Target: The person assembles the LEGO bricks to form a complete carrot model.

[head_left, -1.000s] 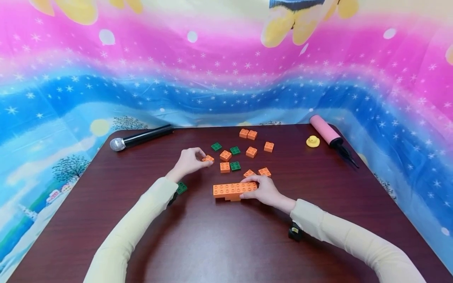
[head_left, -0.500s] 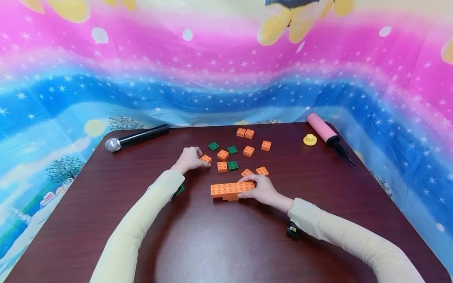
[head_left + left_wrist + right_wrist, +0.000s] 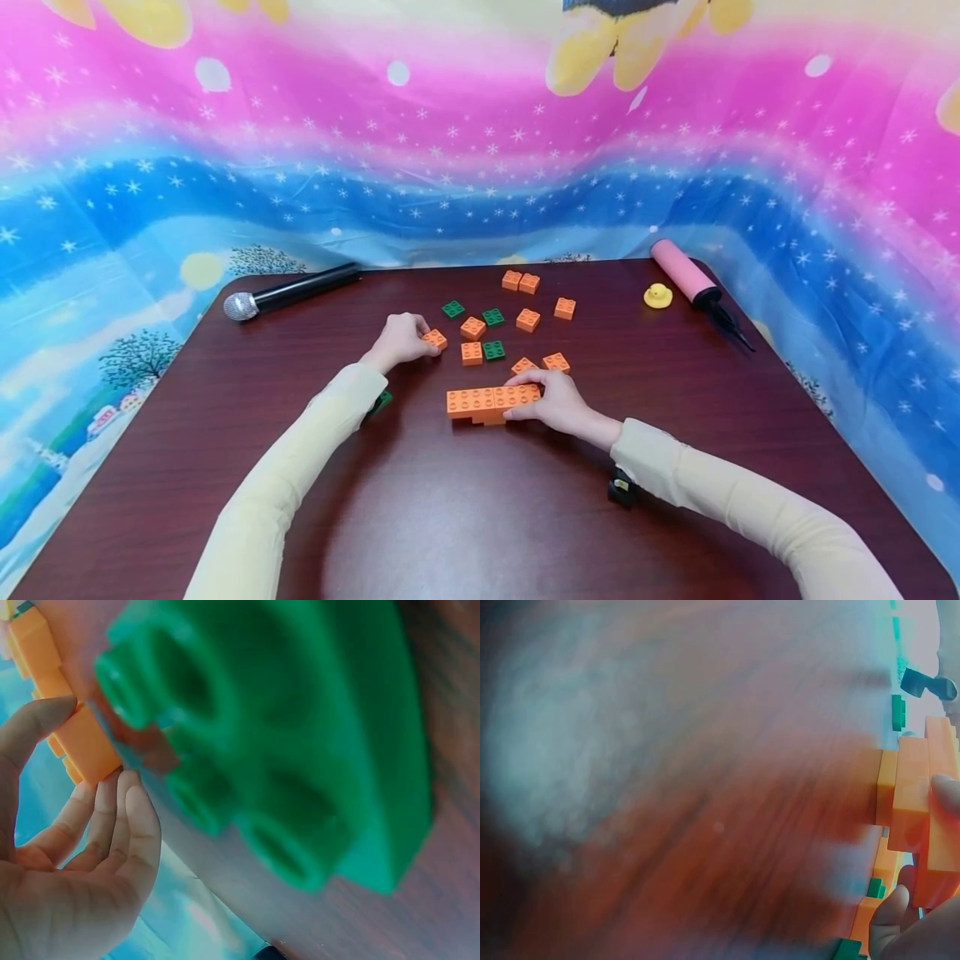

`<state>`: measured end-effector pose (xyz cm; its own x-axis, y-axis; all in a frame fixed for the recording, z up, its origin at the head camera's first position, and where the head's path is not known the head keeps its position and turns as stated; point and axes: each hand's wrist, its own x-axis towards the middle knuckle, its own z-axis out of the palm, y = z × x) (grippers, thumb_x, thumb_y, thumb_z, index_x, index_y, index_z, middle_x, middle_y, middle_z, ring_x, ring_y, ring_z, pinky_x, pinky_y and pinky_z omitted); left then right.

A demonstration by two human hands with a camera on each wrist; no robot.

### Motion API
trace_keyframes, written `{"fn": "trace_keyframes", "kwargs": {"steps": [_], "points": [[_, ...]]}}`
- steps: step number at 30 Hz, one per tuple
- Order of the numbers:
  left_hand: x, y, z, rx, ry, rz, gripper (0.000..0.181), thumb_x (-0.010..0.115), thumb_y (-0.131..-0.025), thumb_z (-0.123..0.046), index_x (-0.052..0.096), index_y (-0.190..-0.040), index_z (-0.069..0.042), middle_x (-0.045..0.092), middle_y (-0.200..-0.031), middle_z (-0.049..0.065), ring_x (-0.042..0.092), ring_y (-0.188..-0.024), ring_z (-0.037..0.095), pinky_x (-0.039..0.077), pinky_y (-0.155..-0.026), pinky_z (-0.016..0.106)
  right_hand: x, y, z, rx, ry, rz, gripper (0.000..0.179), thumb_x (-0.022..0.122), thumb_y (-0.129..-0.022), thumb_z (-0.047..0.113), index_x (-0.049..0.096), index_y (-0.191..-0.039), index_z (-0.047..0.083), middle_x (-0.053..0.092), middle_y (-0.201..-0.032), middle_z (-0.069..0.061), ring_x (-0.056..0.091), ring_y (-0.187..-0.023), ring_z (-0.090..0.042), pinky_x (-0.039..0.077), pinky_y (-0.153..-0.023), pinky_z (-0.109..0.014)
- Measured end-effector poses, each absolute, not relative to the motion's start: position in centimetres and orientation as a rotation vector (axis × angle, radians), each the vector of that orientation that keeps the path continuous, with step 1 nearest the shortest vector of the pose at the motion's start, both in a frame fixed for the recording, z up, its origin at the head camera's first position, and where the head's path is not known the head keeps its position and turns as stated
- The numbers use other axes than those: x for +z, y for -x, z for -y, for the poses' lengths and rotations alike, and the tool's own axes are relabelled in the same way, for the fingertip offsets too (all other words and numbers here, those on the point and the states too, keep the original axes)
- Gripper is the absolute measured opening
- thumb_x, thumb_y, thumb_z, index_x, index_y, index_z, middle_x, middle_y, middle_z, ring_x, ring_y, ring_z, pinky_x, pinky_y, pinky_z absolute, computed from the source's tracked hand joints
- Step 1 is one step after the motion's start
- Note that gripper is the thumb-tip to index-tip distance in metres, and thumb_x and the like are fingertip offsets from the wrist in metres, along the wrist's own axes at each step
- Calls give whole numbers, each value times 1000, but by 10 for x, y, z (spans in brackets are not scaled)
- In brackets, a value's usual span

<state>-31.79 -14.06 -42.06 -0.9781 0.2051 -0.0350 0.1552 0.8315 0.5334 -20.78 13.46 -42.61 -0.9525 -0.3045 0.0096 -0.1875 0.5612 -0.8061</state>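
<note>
Thumb and fingers of my left hand pinch a small orange toy brick at the left of the scattered bricks; the left wrist view has the same brick between thumb and fingertips. My right hand grips the right end of a long orange brick assembly, which has a narrower part underneath. In the right wrist view the stacked layers of this assembly show at the right edge. Close to my left wrist lies a green brick, large and blurred in the left wrist view.
Loose orange bricks and green bricks lie beyond the assembly on the dark wooden table. A microphone is at the back left. A yellow rubber duck and a pink hand pump are at the back right.
The whole scene shifted slightly left with the head. My left hand and the orange brick in it moved slightly down towards the table. The right hand keeps its grip on the assembly.
</note>
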Motion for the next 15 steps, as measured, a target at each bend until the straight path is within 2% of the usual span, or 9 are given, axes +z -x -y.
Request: {"fn": "trace_keyframes", "kwargs": {"steps": [7, 15], "points": [[-406, 308, 140, 884, -336, -2891, 35, 78, -76, -28, 64, -95, -3, 66, -90, 12, 58, -80, 22, 51, -75, 35, -425, 207, -134, -1349, 404, -2652, 38, 85, -71, 24, 72, -106, 19, 67, -110, -1, 57, -100, -18, 43, -92, -42], [-384, 284, 135, 932, -517, -2848, 34, 80, -73, -26, 67, -97, -6, 69, -90, 9, 63, -84, 21, 52, -79, 37, -426, 207, -134, -1348, 407, -2657, 38, 85, -71, 23, 72, -106, 18, 67, -110, -2, 56, -100, -18, 43, -92, -41]]}}
